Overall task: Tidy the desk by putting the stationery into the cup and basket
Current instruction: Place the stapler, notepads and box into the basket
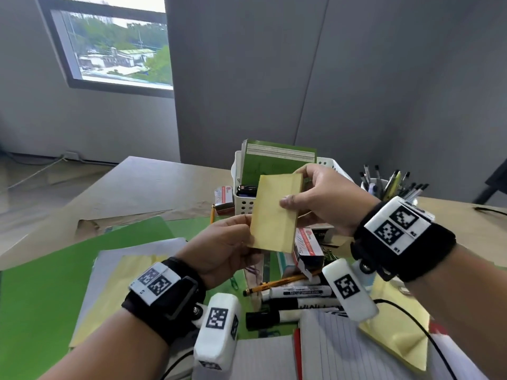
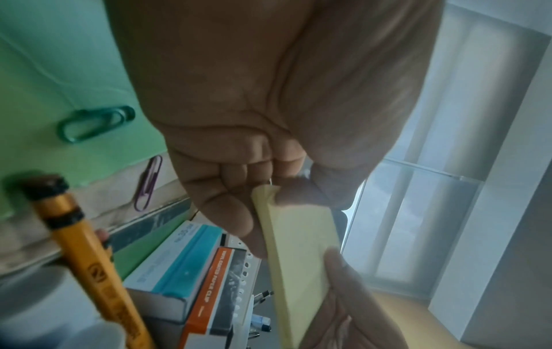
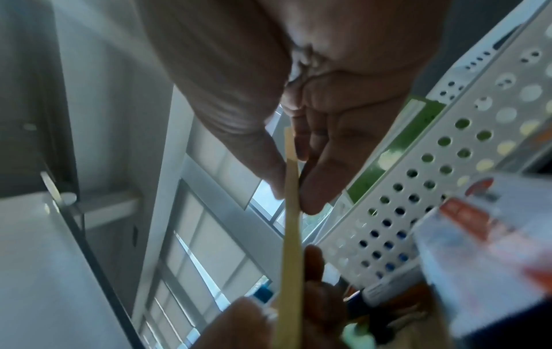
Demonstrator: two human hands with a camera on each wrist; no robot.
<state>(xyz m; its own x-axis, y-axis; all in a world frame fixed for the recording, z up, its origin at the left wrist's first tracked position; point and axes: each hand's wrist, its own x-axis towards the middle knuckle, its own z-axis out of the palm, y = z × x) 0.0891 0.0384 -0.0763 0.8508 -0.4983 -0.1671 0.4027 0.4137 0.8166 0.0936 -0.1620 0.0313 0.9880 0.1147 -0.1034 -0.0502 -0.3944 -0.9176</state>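
Both hands pinch the yellow sticky-note pad (image 1: 275, 212) midair: left hand (image 1: 222, 246) at its 7 o'clock corner, right hand (image 1: 327, 200) at 2 o'clock. Basket (image 1: 241, 205) sits just behind, already crowded. Risk: corner-only grip, sheets fan or the pad slips during handover.

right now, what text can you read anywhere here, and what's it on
"COATED PAPER CLIP": orange-and-black cardboard box; the word before it is blurred.
"R1", "R2": white coded tag on the right wrist strap.
White plastic markers, yellow wooden pencil, teal-striped cardboard box: print too blurred to read.
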